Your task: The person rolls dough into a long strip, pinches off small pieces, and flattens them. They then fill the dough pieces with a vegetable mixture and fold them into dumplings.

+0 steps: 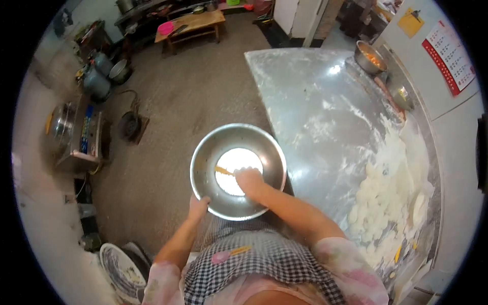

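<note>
A wide stainless steel bowl is in front of my body, beside the corner of the metal table. Its bottom holds something bright white, overexposed in this view. My left hand grips the near left rim, thumb over the edge. Inside the bowl, my right hand is closed around a thin yellow-brown stick, whose end points left over the white contents. I cannot tell whether it is one chopstick or several.
At right stands a floury metal table with many pale dough pieces. A bowl of orange food and a rolling pin lie along the wall. Gas cylinders, a stove and a wooden bench stand across the floor.
</note>
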A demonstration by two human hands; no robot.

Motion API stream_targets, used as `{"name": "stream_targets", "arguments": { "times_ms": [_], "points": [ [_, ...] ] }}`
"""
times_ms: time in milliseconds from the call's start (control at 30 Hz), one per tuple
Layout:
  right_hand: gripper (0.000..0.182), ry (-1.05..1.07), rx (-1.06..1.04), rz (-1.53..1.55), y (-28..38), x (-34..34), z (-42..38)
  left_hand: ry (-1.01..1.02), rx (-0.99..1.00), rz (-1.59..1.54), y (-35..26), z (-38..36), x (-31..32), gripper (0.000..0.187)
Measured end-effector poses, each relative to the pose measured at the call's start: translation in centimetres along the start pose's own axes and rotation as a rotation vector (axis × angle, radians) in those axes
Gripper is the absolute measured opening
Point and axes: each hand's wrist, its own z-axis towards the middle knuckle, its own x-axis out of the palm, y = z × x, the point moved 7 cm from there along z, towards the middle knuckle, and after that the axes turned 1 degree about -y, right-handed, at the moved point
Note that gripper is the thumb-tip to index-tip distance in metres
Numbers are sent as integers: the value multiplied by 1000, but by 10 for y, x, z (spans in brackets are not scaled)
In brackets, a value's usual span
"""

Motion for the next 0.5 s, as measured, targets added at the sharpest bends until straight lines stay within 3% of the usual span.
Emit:
{"name": "stream_targets", "arguments": {
  "times_ms": [67,133,200,233,267,300,367,433,500],
  "points": [
    [21,88,53,218,-17,-17,12,7,-89,-34,18,26,7,54],
    [24,-2,199,380,-54,-71,29,-71,-42,-87,38,62,11,30],
    [24,-201,262,248,-124,-106,57,-41,-217,-61,40,92,16,38],
    [24,-305,293,177,-163,-124,69,17,-77,-9,45,121,20,44],
    [23,-428,382,174,-203,-138,77,58,-240,-60,51,140,27,41],
    [23,-547,467,174,-240,-145,80,18,-133,-226,64,169,33,44],
    [22,-650,643,198,-309,-129,87,114,-376,-92,90,236,49,48],
    [21,-667,798,184,-346,-112,85,-248,-435,27,94,285,78,49],
    [20,-614,937,148,-349,-96,84,-332,-392,143,110,342,101,49]
  ]
}}
